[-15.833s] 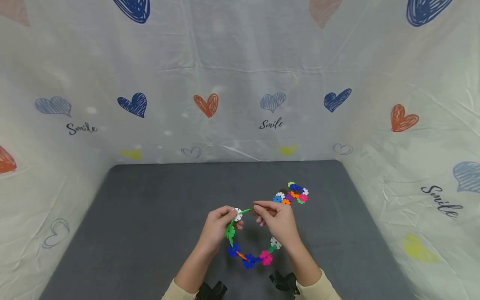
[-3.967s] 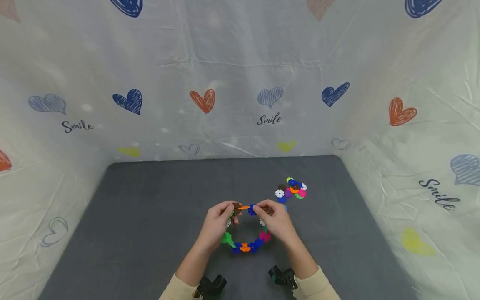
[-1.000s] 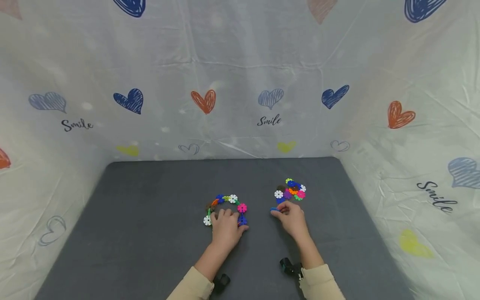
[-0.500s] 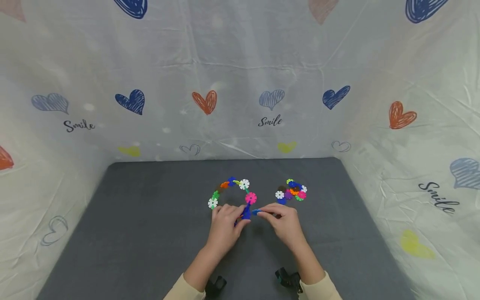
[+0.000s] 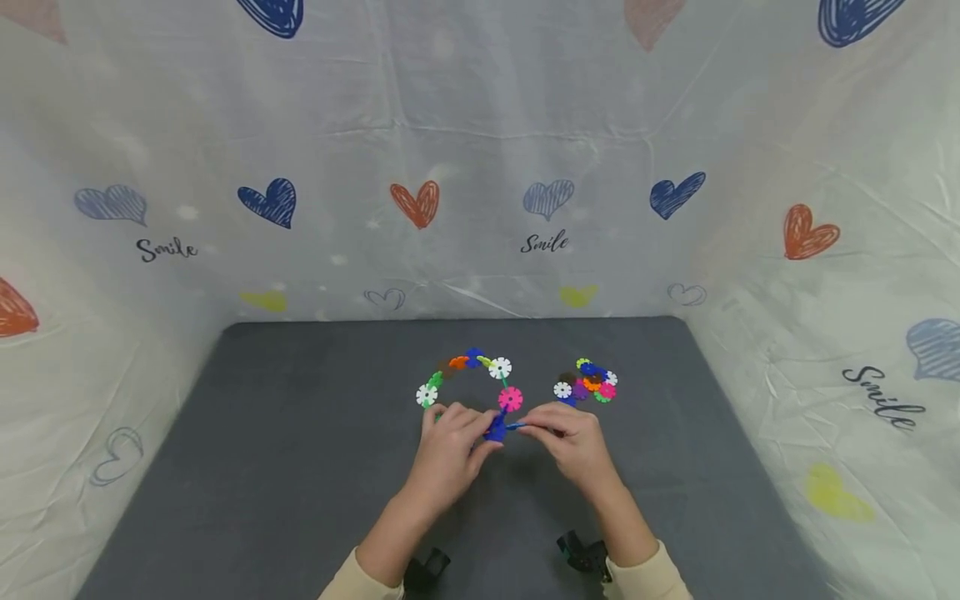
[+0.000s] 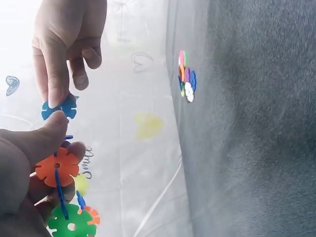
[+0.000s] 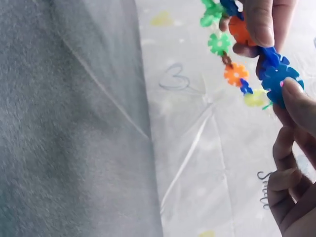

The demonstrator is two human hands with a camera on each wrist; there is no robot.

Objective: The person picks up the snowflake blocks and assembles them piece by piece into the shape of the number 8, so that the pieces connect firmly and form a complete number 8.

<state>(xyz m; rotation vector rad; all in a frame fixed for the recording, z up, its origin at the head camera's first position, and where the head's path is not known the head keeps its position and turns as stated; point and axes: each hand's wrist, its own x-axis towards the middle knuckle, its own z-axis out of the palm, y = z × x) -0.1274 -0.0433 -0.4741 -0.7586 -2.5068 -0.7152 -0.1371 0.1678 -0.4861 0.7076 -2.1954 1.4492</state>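
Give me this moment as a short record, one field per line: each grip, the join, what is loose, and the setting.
Left grip: holds the disc chain near a dark blue disc
Right grip: pinches a lighter blue disc
Join: lighter blue disc held at the dark blue one; whether it is locked in, cannot tell
Chain colours seen: white, green, brown, orange, blue, yellow, pink
Loose: a multicoloured disc cluster, beyond the right grip
Surface: dark grey table
Backdrop: pale sheet with printed hearts
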